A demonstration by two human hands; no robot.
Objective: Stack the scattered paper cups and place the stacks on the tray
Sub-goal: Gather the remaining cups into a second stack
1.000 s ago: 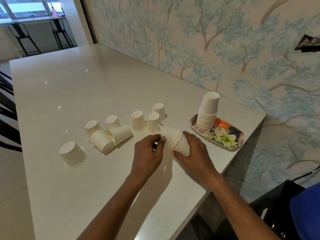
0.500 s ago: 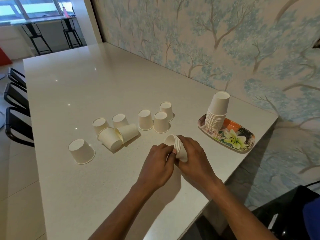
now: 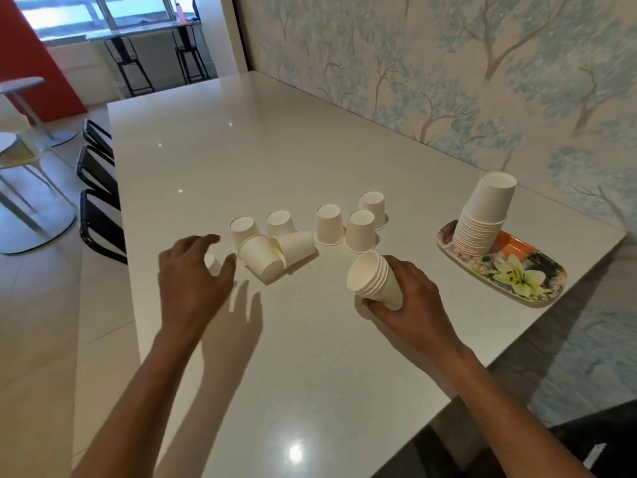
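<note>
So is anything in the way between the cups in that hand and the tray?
Nothing visible: the small stack of paper cups in the right hand has bare white table between it and the floral tray. The tall stack fills only the tray's far end.

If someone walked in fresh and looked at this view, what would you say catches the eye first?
Probably the tall stack of cups standing upside down on the flowered tray near the table's right edge. Next, the right hand gripping a short stack tipped on its side, mouth facing left. The left hand is spread open over a lone cup, beside the loose cluster of cups.
</note>
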